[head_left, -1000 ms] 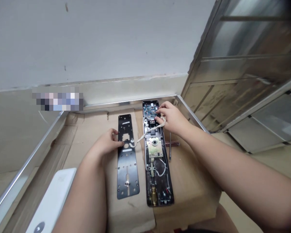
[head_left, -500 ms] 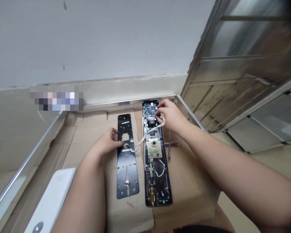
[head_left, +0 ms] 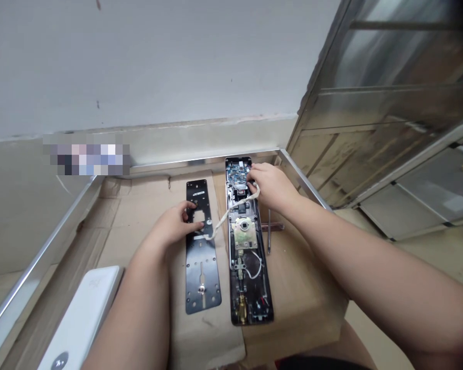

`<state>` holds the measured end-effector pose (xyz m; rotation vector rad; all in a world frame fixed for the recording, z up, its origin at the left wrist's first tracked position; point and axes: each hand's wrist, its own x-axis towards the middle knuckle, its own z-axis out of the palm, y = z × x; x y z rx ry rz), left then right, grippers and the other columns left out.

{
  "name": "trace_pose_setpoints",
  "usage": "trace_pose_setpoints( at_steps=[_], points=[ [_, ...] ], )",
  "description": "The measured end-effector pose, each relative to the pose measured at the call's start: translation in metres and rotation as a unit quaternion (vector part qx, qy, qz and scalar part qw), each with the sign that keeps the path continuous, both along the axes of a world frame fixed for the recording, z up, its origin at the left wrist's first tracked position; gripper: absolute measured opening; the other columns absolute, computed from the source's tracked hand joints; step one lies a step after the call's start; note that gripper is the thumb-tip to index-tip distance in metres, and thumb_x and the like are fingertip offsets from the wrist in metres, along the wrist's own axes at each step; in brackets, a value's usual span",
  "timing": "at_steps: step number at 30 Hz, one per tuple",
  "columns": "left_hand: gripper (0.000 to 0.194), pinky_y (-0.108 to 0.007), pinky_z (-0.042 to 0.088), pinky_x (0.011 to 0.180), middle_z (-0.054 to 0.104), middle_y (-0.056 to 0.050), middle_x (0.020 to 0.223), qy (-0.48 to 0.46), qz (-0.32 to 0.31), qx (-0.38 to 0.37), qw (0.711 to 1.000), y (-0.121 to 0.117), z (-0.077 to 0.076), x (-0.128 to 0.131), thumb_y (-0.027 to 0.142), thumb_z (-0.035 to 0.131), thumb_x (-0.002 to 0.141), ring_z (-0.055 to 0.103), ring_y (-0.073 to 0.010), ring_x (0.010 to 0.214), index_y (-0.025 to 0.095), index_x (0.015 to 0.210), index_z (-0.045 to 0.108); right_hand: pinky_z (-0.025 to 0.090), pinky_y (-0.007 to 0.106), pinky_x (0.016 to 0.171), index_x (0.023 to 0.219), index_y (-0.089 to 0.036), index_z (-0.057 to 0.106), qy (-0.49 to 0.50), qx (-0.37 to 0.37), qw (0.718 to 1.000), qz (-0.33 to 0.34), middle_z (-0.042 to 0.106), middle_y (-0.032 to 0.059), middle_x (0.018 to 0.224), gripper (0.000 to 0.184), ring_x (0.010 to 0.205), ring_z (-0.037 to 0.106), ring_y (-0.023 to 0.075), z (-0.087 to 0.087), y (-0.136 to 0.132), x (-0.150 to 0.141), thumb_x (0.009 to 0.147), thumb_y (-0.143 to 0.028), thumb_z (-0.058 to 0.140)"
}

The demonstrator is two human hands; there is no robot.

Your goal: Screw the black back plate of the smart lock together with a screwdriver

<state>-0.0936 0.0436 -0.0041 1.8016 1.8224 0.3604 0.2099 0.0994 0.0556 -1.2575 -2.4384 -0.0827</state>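
My left hand (head_left: 173, 224) rests on a black perforated mounting plate (head_left: 200, 256), with its fingertips beside the plate's square opening. A cream-sleeved cable (head_left: 231, 211) runs from near those fingers across to my right hand (head_left: 272, 187). The right fingers are pressed in at the circuit board (head_left: 237, 172) in the top of an opened black door-lock body (head_left: 250, 293). The cable passes under that hand, and the fingers hide what they touch. A brass-coloured lock mechanism plate (head_left: 245, 234) sits in the body's middle.
A thin screwdriver (head_left: 269, 231) lies right of the lock body on brown cardboard (head_left: 297, 293). A white lock panel (head_left: 81, 318) lies at lower left beside my left arm. A metal frame edge (head_left: 204, 160) runs behind the cardboard, with a glass-and-metal door (head_left: 386, 103) at right.
My left hand has slid slightly up the plate towards its opening, carrying the cable end with it. My right hand stays at the circuit board, and the view has shifted slightly.
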Motion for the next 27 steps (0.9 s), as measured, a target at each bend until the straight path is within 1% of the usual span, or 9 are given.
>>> trace_pose_setpoints(
  at_steps=[6, 9, 12, 15, 18, 20, 22, 24, 27],
  points=[
    [0.069, -0.032, 0.042, 0.066, 0.056, 0.000, 0.081, -0.016, 0.012, -0.005, 1.000, -0.003, 0.002, -0.001, 0.054, 0.080, 0.063, 0.059, -0.0218, 0.073, 0.023, 0.121, 0.059, 0.046, 0.034, 0.078, 0.096, -0.018, 0.066, 0.135, 0.003, 0.990, -0.032, 0.068, 0.0086, 0.105, 0.014, 0.091, 0.062, 0.0222, 0.025, -0.009, 0.006, 0.091, -0.020, 0.053],
    [0.056, -0.030, 0.040, 0.062, 0.055, 0.001, 0.074, -0.061, 0.021, 0.001, 0.998, -0.004, 0.003, 0.003, 0.046, 0.083, 0.061, 0.055, -0.0189, 0.067, 0.021, 0.107, 0.062, 0.047, 0.036, 0.080, 0.093, -0.019, 0.066, 0.159, 0.001, 0.987, -0.027, 0.070, 0.0080, 0.099, 0.011, 0.092, 0.064, 0.0235, 0.030, -0.013, 0.008, 0.089, -0.022, 0.057],
    [0.032, -0.026, 0.038, 0.057, 0.049, 0.003, 0.067, -0.186, 0.017, 0.068, 0.980, -0.003, 0.006, 0.010, 0.040, 0.076, 0.073, 0.048, -0.0135, 0.059, 0.020, 0.093, 0.062, 0.048, 0.036, 0.076, 0.091, -0.020, 0.066, 0.139, -0.025, 0.990, -0.026, 0.072, 0.0066, 0.093, 0.010, 0.086, 0.065, 0.0230, 0.026, -0.016, 0.004, 0.088, -0.026, 0.058],
    [0.025, -0.022, 0.036, 0.052, 0.047, 0.004, 0.067, -0.361, 0.038, 0.118, 0.924, -0.003, 0.017, 0.016, 0.038, 0.070, 0.082, 0.045, -0.0093, 0.053, 0.020, 0.095, 0.058, 0.047, 0.033, 0.069, 0.090, -0.021, 0.065, 0.136, -0.043, 0.989, -0.022, 0.071, 0.0036, 0.083, 0.009, 0.074, 0.064, 0.0191, 0.020, -0.017, -0.001, 0.086, -0.025, 0.058],
    [0.041, -0.022, 0.041, 0.048, 0.059, 0.001, 0.077, -0.493, 0.027, 0.002, 0.870, -0.009, 0.032, 0.019, 0.050, 0.071, 0.082, 0.055, -0.0111, 0.054, 0.021, 0.105, 0.055, 0.046, 0.031, 0.068, 0.086, -0.020, 0.064, 0.153, -0.034, 0.987, -0.015, 0.069, 0.0028, 0.080, 0.005, 0.071, 0.062, 0.0175, 0.019, -0.017, -0.002, 0.083, -0.023, 0.061],
    [0.058, -0.026, 0.046, 0.047, 0.067, -0.005, 0.083, -0.528, -0.034, -0.123, 0.840, -0.017, 0.041, 0.021, 0.069, 0.063, 0.082, 0.063, -0.0175, 0.059, 0.021, 0.113, 0.055, 0.048, 0.031, 0.071, 0.086, -0.020, 0.065, 0.171, -0.023, 0.985, 0.004, 0.069, 0.0033, 0.083, 0.005, 0.076, 0.062, 0.0174, 0.020, -0.017, -0.002, 0.082, -0.021, 0.062],
    [0.068, -0.030, 0.051, 0.050, 0.070, -0.010, 0.084, -0.540, -0.098, -0.192, 0.814, -0.025, 0.047, 0.024, 0.078, 0.056, 0.080, 0.067, -0.0218, 0.064, 0.020, 0.116, 0.056, 0.049, 0.031, 0.077, 0.088, -0.020, 0.065, 0.189, -0.016, 0.981, 0.044, 0.069, 0.0036, 0.087, 0.006, 0.081, 0.063, 0.0171, 0.021, -0.018, -0.002, 0.084, -0.018, 0.061],
    [0.063, -0.031, 0.054, 0.057, 0.071, -0.010, 0.088, -0.534, -0.138, -0.200, 0.810, -0.032, 0.051, 0.030, 0.071, 0.063, 0.081, 0.069, -0.0219, 0.068, 0.021, 0.119, 0.057, 0.049, 0.030, 0.081, 0.089, -0.020, 0.065, 0.204, -0.008, 0.976, 0.075, 0.070, 0.0037, 0.090, 0.008, 0.084, 0.063, 0.0166, 0.021, -0.020, -0.004, 0.086, -0.017, 0.059],
    [0.053, -0.028, 0.053, 0.061, 0.072, -0.010, 0.095, -0.488, -0.181, -0.211, 0.827, -0.037, 0.054, 0.039, 0.044, 0.076, 0.083, 0.068, -0.0184, 0.072, 0.022, 0.126, 0.057, 0.048, 0.031, 0.080, 0.085, -0.019, 0.064, 0.206, 0.000, 0.976, 0.076, 0.071, 0.0036, 0.087, 0.005, 0.080, 0.062, 0.0164, 0.018, -0.025, -0.009, 0.086, -0.019, 0.059]
  ],
)
